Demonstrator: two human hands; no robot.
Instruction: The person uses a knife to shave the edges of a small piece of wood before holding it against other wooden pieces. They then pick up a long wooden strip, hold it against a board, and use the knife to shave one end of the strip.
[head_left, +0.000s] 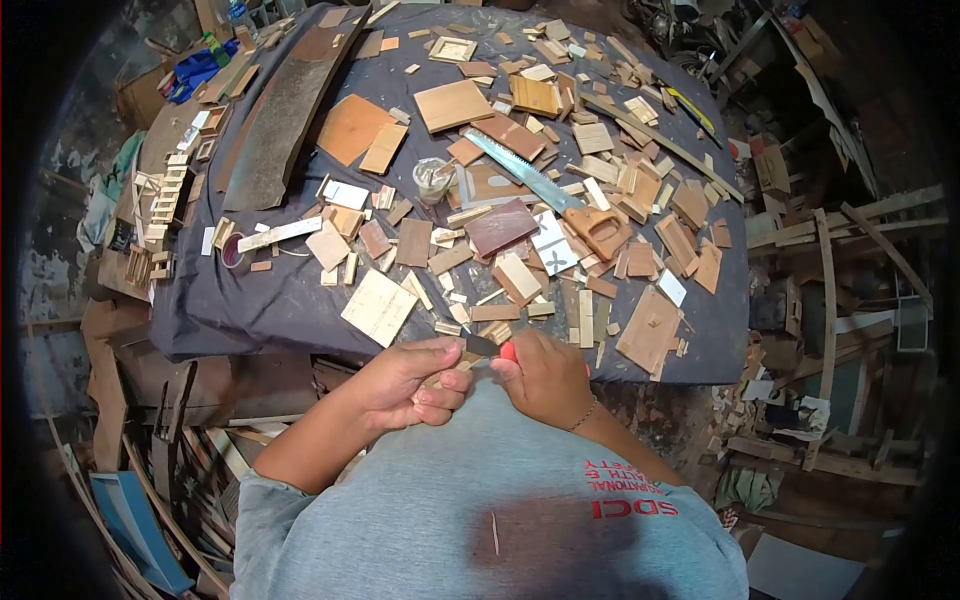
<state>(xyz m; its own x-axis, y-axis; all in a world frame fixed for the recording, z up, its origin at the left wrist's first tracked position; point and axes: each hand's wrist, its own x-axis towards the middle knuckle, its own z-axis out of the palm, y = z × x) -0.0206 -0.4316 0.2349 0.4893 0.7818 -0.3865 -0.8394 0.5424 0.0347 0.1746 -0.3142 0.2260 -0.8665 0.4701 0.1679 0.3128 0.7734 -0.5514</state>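
Note:
My right hand [548,378] is wrapped round the red handle of a knife [482,346], whose dark blade points left toward my other hand. My left hand [415,385] is closed on a small, pale wood piece [436,379], mostly hidden by the fingers. Both hands are close together in front of my chest, at the near edge of the cloth-covered table [270,325]. The blade overlaps the left fingertips in this view. Just beyond the hands lie a square pale board [379,307] and several small wood offcuts [496,313].
A handsaw [540,185] lies among scattered wood blocks, near a clear plastic cup [433,178]. A long dark board [295,110] rests at the left and a yellow cutter [694,115] at the far right. Stacked lumber [820,340] stands right of the table.

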